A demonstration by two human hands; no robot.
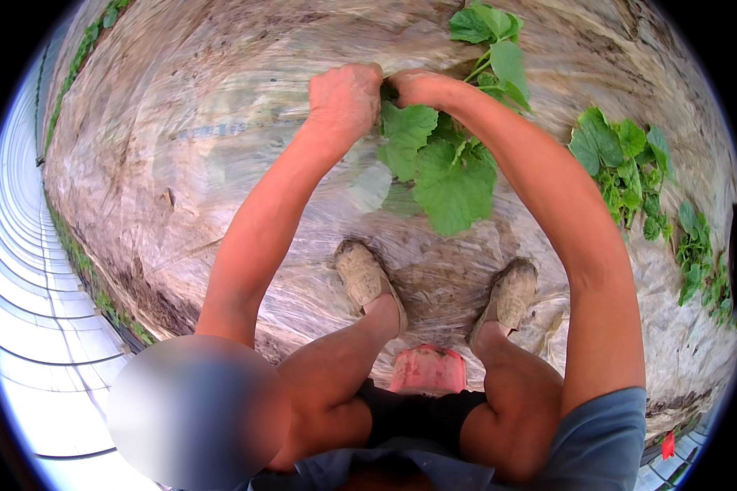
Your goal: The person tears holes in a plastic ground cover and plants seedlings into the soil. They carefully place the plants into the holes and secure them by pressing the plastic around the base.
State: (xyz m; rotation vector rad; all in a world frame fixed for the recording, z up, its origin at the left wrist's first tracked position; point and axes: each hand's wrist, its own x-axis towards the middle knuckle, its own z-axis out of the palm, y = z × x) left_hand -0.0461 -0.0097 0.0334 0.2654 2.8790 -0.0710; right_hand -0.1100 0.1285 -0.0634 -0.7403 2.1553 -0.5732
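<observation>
Clear plastic mulch film (252,166), wrinkled and soiled, covers the ground before me. My left hand (347,92) is closed in a fist at the film, its fingertips hidden underneath. Close beside it, my right hand (417,89) is curled downward onto the film, with a small dark gap between the two hands. Broad lobed leaves of a young cucurbit plant (454,184) spread just below my right hand and forearm. More of its leafy shoots (506,61) rise beyond my right wrist. Its stem base is hidden by my hand and the leaves.
Similar plants (626,166) grow in a line to the right, with another clump (694,251) farther along. My muddy shoes (365,273) rest on the film, either side of a red seat (430,370). Greenhouse sheeting with curved ribs (31,344) borders the left.
</observation>
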